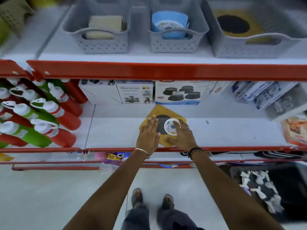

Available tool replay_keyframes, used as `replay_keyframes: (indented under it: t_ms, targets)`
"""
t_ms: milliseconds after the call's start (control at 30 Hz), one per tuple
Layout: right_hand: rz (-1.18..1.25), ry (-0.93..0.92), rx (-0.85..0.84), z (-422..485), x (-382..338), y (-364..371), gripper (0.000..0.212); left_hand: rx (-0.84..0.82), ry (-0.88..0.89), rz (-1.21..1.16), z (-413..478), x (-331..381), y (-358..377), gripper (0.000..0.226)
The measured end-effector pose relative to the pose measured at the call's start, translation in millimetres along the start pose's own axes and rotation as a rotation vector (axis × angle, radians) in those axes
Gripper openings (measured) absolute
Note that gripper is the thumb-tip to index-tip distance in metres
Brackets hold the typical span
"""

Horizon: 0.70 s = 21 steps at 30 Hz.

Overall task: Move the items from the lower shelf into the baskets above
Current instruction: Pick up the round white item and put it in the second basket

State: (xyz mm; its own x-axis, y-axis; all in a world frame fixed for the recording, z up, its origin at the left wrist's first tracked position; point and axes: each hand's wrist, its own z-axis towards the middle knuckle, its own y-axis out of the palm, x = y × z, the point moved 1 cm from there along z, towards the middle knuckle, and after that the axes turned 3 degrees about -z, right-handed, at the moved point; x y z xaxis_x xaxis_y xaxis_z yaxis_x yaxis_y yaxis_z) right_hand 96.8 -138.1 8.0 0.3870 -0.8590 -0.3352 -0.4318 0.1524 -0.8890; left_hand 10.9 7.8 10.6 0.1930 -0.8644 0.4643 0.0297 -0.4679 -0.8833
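The left hand is lying flat, fingers spread, on the yellow packet, while the right hand is cupping the white disc atop it (the two should be lifted level together).

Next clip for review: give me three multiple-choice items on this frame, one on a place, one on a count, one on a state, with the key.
1. Where does the yellow pack lie?
A. in a basket
B. on the lower shelf
C. on the floor

2. How many grey baskets stand above?
A. three
B. one
C. five

3. What is the right hand doing?
A. hanging free
B. resting on a bottle
C. touching the white disc

Key: B, it lies under both hands on the shelf; A, left basket, middle basket, right basket; C, its fingers cover the disc's edge.
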Motion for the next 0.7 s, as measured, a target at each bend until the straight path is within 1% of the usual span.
replay_keyframes:
  t_ms: [67, 167, 233, 300, 367, 500, 533, 600, 700]
  targets:
    - [0.007, 0.024, 0.012, 5.6, 2.6, 11.3, 0.086, -0.059, -0.043, 0.036, 6.3, -4.7, 16.2, 0.062]
    - [0.016, 0.031, 0.111, 11.2, 0.4, 10.8, 0.073, -0.078, -0.073, 0.047, 9.6, -8.3, 28.5, 0.061]
    - [-0.015, 0.024, 0.147, 13.5, 0.5, 8.6, 0.066, -0.072, -0.093, 0.034, 7.7, -9.4, 34.3, 0.063]
    - [-0.04, 0.017, 0.152, 15.0, 0.9, 5.6, 0.065, -0.063, -0.092, 0.036, 6.8, -10.2, 34.9, 0.069]
    - [-0.015, 0.007, 0.152, 14.0, 3.0, 1.3, 0.065, -0.052, -0.073, 0.046, 6.0, -9.1, 30.9, 0.069]
    - [0.113, -0.056, 0.191, -2.3, 8.3, -19.7, 0.063, 0.046, -0.023, 0.076, -3.0, 2.2, 10.4, 0.063]
    - [0.145, -0.081, 0.178, -8.5, 8.2, -28.2, 0.064, 0.075, -0.014, 0.073, -6.8, 6.6, 3.2, 0.062]
    - [0.196, -0.147, 0.143, -20.9, 5.9, -50.0, 0.069, 0.136, 0.014, 0.06, -13.3, 16.8, -14.0, 0.061]
    - [0.21, -0.254, 0.153, -45.5, -4.3, -93.7, 0.071, 0.223, 0.063, 0.031, -26.9, 33.8, -42.7, 0.061]
